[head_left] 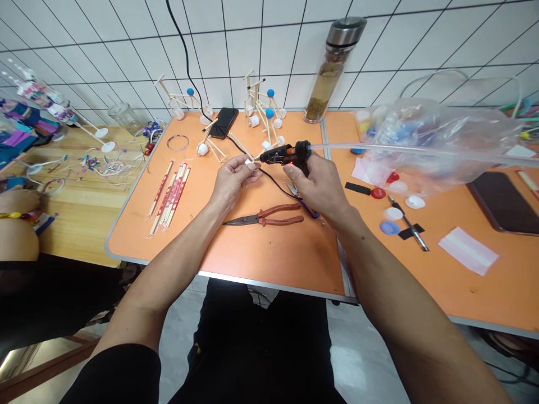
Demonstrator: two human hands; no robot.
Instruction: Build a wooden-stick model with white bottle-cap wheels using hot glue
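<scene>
My right hand (320, 182) is wrapped round a black hot glue gun (275, 155), its small light glowing orange-red. A long clear glue stick (379, 148) runs out of the back of the gun to the right. In my left hand (233, 178), thumb and fingers pinch a small white piece (249, 162), mostly covered by the fingertips. The gun's nozzle points left, right at that piece; whether they touch I cannot tell. Just below the hands lie pliers with red handles (280, 215). Part of a dark-handled tool (309, 209) shows under my right hand.
Stick models with white caps and blue balls (269, 112) stand at the back, near a phone (225, 122) and a tall tea bottle (328, 73). Wrapped chopsticks (172, 193) lie left. A plastic bag (438, 140), caps and a pen (408, 221) lie right. Another person's arm (19, 224) is far left.
</scene>
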